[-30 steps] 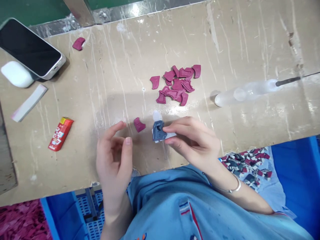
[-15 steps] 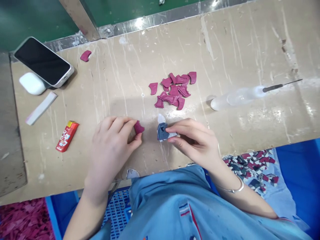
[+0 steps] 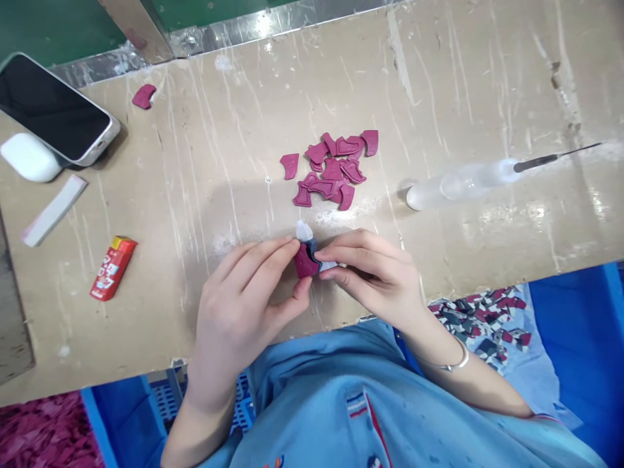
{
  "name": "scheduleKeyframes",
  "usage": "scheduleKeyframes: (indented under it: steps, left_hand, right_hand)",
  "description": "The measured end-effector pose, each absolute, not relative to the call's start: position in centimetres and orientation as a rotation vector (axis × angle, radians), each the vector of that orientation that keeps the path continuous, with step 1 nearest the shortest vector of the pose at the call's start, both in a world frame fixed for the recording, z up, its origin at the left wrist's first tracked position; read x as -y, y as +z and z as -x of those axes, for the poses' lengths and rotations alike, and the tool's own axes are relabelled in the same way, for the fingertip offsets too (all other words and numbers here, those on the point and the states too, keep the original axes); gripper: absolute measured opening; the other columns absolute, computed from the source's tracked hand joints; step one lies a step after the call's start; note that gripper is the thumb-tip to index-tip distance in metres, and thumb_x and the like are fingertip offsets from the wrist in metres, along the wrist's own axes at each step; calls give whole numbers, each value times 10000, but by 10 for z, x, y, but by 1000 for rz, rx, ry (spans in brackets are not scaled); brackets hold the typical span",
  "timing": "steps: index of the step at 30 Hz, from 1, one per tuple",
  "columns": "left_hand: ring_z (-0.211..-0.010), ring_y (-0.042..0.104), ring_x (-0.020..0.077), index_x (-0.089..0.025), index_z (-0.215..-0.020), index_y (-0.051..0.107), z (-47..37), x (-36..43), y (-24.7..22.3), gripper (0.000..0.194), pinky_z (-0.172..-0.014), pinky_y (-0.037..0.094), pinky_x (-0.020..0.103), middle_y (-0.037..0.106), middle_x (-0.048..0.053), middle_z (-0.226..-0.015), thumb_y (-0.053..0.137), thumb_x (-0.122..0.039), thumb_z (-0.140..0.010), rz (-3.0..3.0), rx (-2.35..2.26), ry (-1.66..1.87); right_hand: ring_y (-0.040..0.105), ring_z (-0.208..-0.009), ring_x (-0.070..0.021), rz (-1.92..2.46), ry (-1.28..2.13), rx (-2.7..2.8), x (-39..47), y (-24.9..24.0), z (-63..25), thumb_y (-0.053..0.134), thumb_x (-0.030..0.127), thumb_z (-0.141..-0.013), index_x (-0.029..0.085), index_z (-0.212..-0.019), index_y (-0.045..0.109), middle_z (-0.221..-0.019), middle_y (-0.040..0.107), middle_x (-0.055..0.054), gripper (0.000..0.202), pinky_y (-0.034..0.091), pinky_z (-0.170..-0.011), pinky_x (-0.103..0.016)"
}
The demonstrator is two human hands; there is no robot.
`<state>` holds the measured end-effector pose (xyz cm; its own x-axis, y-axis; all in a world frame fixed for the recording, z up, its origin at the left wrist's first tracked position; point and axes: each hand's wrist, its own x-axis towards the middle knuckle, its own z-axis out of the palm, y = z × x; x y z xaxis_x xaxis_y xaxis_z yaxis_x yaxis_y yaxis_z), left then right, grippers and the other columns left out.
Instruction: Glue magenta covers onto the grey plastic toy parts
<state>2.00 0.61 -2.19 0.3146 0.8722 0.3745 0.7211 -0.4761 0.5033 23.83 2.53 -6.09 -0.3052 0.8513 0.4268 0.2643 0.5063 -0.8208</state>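
Observation:
Between thumb and fingers, my left hand [image 3: 251, 296] pinches a small maroon molded piece [image 3: 306, 261]. It lies against a dark blue and white piece [image 3: 327, 265], which my right hand [image 3: 375, 268] grips from the other side. The maroon piece covers much of the dark blue part; whether the two are joined I cannot tell. A pale, whitish tip [image 3: 304, 230] sticks out beyond the pieces, away from my body. Just past my hands lies a loose pile of maroon pieces [image 3: 332, 170], and one single maroon piece [image 3: 144, 96] sits at the far left.
On the left of the worn table [image 3: 234, 117] are a phone [image 3: 53, 107], a white case [image 3: 30, 158], a white strip [image 3: 54, 211] and a red packet [image 3: 113, 268]. A translucent bottle with a thin dark nozzle [image 3: 458, 185] lies right. Blue bins [image 3: 575, 344] with pieces stand below the front edge.
My left hand has moved right, bringing the maroon piece onto the dark blue and white piece. My right hand stays in nearly the same place, still gripping. The view has shifted slightly.

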Motion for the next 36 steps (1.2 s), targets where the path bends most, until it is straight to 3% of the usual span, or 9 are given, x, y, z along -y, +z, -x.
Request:
scheduleKeyframes:
  steps: [9,15,36]
  left_hand:
    - [-1061,833,270,-275,-1322,767,-19,-8,-20,340,-987,677,411,874,60,-1233,779,-208,-989,-2337,-1458,862]
    - [-908,804,229,-251,-1291,778,-22,-9,-20,283,-886,669,350,878,27,-1023,759,-211,-1011,-2269,-1452,870]
    - [-918,809,194,-309,-1192,889,-54,14,-34,225,-877,698,344,860,2,-1006,848,-248,-979,-1447,-1783,1149]
  right_hand:
    - [822,-913,-208,937,753,1880,-27,-60,-239,726,242,-1083,275,-1209,849,-1014,842,-54,178,718,-836,-345]
    - [814,-911,-202,922,742,1884,-25,-60,-239,710,248,-1094,267,-1210,843,-1006,832,-59,178,713,-844,-335]
    - [804,-916,-216,909,670,1869,-22,-64,-235,698,189,-1083,286,-1324,814,-1013,818,-59,285,718,-821,-376]
